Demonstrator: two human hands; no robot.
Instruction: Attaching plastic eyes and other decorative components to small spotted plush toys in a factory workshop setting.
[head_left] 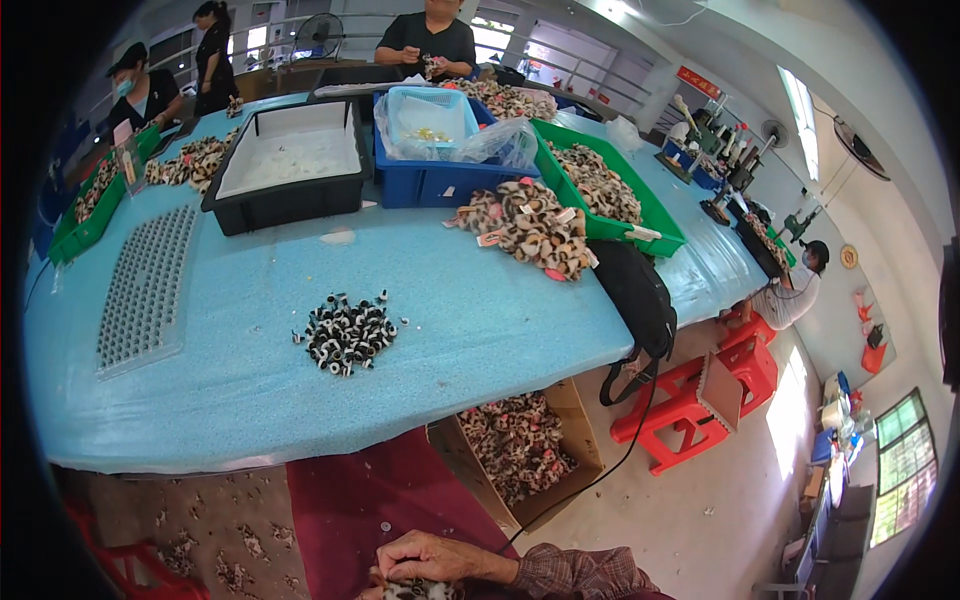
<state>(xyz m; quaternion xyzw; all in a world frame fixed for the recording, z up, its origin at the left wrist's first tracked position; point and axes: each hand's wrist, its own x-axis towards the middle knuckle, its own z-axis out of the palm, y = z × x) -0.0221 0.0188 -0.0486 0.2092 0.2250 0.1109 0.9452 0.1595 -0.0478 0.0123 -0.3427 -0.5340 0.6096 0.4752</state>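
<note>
Low in the view, over a dark red apron [370, 500], my right hand [430, 555] comes in from a plaid sleeve. Its curled fingers are closed on a small furry plush piece [415, 590] in brown, black and white. Of my left hand [370, 593] only a sliver shows beside the plush piece at the lower edge, its fingers mostly hidden. Beyond, on the blue-covered table [250, 400], lies a pile of small black-and-white parts [350, 335]. A clear sheet with rows of small dark parts [148, 280] is to its left.
A cardboard box of furry pieces [515, 450] stands under the table's edge. Farther back are a black tray [290, 200], a blue crate [430, 185], a green crate [640, 235] and a plush heap [530, 230]. A black bag [640, 300] hangs near red stools [690, 410]; several people work around.
</note>
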